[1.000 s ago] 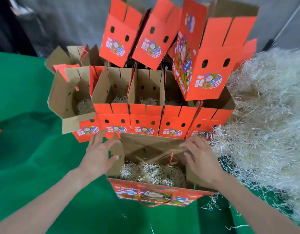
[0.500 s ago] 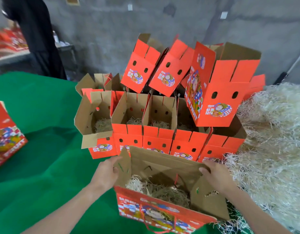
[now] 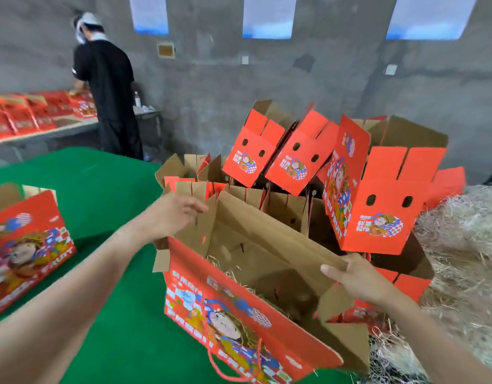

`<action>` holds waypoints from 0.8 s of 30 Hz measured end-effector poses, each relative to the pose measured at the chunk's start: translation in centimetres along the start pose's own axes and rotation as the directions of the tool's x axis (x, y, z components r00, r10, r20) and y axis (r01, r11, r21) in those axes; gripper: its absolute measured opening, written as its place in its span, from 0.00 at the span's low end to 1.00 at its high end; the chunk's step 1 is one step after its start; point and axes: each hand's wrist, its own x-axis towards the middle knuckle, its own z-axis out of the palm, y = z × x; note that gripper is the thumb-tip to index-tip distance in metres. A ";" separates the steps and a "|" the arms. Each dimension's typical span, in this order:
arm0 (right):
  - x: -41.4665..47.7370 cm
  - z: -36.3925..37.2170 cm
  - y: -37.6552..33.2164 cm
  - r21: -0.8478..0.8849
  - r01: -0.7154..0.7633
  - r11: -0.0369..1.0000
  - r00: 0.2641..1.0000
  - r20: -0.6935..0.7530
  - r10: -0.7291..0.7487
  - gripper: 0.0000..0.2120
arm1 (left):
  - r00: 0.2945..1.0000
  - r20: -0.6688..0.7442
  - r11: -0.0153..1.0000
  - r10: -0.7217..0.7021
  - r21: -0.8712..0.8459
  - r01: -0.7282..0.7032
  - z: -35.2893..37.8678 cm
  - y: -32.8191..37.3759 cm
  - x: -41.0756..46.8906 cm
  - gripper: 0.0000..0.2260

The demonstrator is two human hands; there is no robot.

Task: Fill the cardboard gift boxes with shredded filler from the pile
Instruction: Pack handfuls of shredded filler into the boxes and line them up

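An open red cardboard gift box (image 3: 239, 314) with a printed front hangs tilted above the green table, some shredded filler (image 3: 231, 273) showing inside. My left hand (image 3: 173, 214) grips its left end flap, and my right hand (image 3: 353, 275) grips the back flap at the right end. The pale filler pile (image 3: 461, 245) lies to the right. Behind the held box stands a cluster of open red gift boxes (image 3: 377, 195), some stacked tilted on top.
The green table cover (image 3: 101, 189) spreads left. Another red gift box (image 3: 26, 245) stands at the left edge. A person in black (image 3: 109, 92) stands at a far table with flat red boxes (image 3: 26, 112) by the grey wall.
Both hands have lifted the filled box off the table, raising and tilting it. The view has swung upward, bringing the far wall and the person into sight.
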 end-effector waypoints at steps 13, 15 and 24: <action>1.7 -7.5 -9.6 0.841 0.176 0.512 0.943 -0.294 0.158 0.05 | 0.888 -0.457 0.831 0.047 -0.476 -0.289 -0.2 11.6 4.1 0.21; 2.6 -7.8 -10.6 0.851 0.209 0.482 0.924 -0.333 0.189 0.04 | 0.900 -0.412 0.853 0.139 -0.412 -0.321 2.5 11.0 4.4 0.16; 6.9 -4.0 -10.1 0.819 0.142 0.556 0.954 -0.264 0.144 0.18 | 0.985 0.034 0.719 -0.167 -0.679 0.145 8.9 9.8 7.6 0.19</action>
